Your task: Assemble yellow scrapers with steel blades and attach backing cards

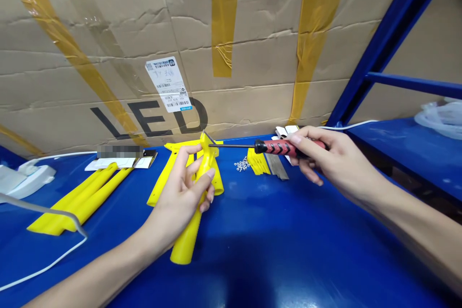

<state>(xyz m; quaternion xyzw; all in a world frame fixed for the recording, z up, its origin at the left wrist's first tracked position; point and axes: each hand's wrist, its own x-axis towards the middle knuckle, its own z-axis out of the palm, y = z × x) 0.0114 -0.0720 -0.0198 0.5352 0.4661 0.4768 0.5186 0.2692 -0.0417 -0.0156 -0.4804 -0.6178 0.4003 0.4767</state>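
My left hand [186, 185] is wrapped round a yellow plastic handle [187, 240], holding it tilted above the blue table. A thin grey blade edge shows at the handle's upper end. In my right hand [321, 154] is a screwdriver [276, 147] with a red and black grip, held level. Its tip meets the side of the yellow handle near the top; whether a screw sits there I cannot make out. Behind my left hand lie more yellow handles [162, 180]. Small screws or nuts [241, 165] are scattered right of them, beside flat yellow pieces [257, 161] and grey metal blades [277, 167].
A large cardboard box [260, 57] marked LED stands along the back. Several long yellow pieces [83, 197] lie at left, near a white device [34, 180] and a white cable [50, 265]. A blue metal frame [382, 43] rises at right, with clear plastic [442, 118] beyond it.
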